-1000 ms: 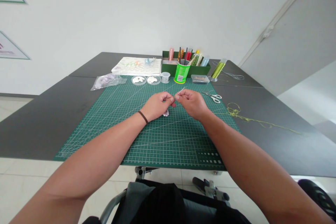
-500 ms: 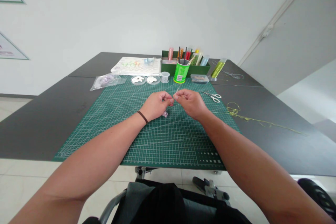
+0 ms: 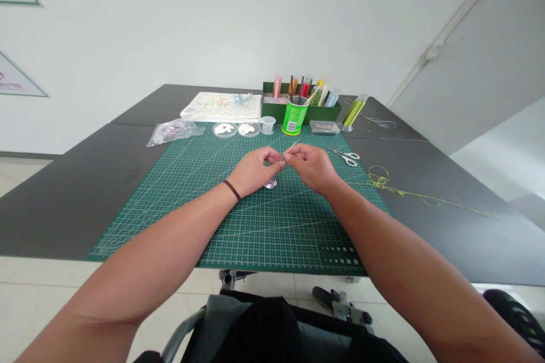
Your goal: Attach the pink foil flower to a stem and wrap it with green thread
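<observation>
Over the cutting mat (image 3: 272, 238), my left hand (image 3: 254, 172) and my right hand (image 3: 310, 167) meet with fingertips almost touching. Both pinch a thin pale stem (image 3: 292, 147), whose end sticks up past the right fingers. Just below the left fingers shows a small pale purple piece (image 3: 271, 183), partly hidden by that hand. I cannot tell whether it is joined to the stem or lies on the mat. White-handled scissors (image 3: 349, 159) lie right of my right hand.
Behind the hands stand a green can (image 3: 293, 118) with sticks, dishes of white pieces (image 3: 224, 129), a small tub (image 3: 268, 125) and a clear box (image 3: 324, 127). A green box (image 3: 272, 110) holds coloured tubes. Left lies a plastic bag (image 3: 170, 131); right, tangled yellow-green thread (image 3: 378, 178).
The stem now leans further right and shows more length. The purple piece has turned and moved slightly right. Both hands have shifted only a little.
</observation>
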Available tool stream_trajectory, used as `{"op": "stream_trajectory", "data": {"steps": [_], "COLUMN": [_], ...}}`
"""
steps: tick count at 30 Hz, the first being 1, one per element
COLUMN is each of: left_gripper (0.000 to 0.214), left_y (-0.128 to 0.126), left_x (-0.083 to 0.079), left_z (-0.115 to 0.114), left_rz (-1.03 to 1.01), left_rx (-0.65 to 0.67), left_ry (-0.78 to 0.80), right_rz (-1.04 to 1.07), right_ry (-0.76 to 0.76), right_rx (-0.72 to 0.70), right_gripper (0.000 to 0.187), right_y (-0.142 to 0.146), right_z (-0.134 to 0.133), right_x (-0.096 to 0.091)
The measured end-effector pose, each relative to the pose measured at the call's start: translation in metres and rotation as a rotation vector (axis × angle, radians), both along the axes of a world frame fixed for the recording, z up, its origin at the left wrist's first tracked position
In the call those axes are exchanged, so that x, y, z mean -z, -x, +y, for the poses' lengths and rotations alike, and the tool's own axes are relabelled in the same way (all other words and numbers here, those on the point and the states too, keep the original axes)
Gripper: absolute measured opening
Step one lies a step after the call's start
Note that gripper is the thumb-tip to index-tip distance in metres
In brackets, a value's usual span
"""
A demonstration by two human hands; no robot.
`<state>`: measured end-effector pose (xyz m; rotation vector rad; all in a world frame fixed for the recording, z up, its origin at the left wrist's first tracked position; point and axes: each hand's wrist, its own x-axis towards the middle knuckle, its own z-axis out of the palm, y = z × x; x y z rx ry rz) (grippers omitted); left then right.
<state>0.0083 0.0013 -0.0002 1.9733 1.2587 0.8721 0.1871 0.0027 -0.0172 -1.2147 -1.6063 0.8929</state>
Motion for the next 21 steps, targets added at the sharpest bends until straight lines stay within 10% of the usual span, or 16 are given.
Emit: {"op": "stream_trajectory", "data": {"steps": [21], "left_gripper": [0.024], "left_y": [0.0005], "left_x": [-0.0017], "left_z": [-0.0017], "left_rz": [0.024], "left_rx": [0.07], "left_ry": [0.083], "right_rz": [-0.01], "right_ry": [0.021], "right_rx": [0.005], "right_gripper": [0.024], "right_y": [0.0007], "right_z": [-0.0006], "right_x": [-0.0003]}}
